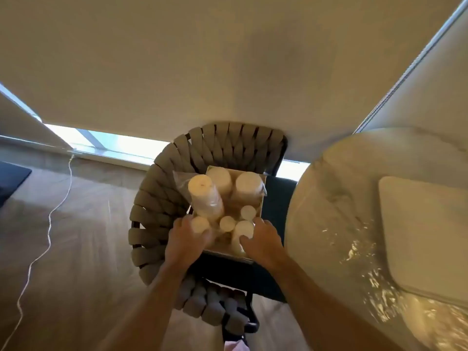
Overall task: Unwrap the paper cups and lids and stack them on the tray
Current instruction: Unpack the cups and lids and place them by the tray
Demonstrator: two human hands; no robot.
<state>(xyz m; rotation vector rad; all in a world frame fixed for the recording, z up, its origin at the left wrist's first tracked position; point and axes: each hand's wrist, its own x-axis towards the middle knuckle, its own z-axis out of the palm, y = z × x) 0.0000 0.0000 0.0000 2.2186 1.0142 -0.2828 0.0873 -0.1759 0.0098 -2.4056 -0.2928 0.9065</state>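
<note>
A cardboard box [262,206] sits on a chair seat, filled with several plastic-wrapped stacks of white paper cups and lids. One tall wrapped stack [205,196] leans out at the box's left. My left hand [186,240] grips a smaller wrapped stack [200,224] at the box's near left corner. My right hand [263,240] curls its fingers round another wrapped stack [243,230] at the near right. A white tray [425,234] lies on the round table to the right.
The woven-strap chair [162,188] with a dark seat cushion holds the box. A round marble table [329,198] stands right of it, with glare near its front. A white cable [54,211] runs across the wooden floor on the left. A roller blind hangs behind.
</note>
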